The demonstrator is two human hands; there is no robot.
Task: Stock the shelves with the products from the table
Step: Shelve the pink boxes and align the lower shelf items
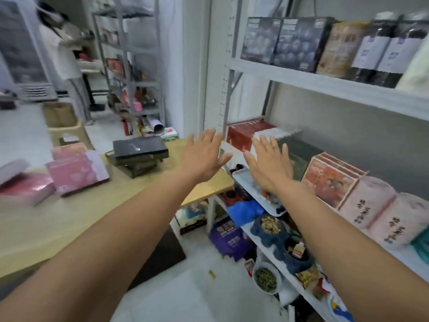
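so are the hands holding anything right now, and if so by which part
Nothing is held: the left hand and the right hand are both open, fingers straight.

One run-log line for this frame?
left hand: open, empty | right hand: open, empty | black boxes, pink boxes: on table | shelf: partly stocked

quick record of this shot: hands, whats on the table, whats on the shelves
hands: left hand and right hand both open, fingers straight, holding nothing
table: stack of black boxes, pink boxes
middle shelf: red boxes, orange box, pink wrapped packs
top shelf: dark blue boxes, dark packs with white labels
stocking: not finished, products on the table
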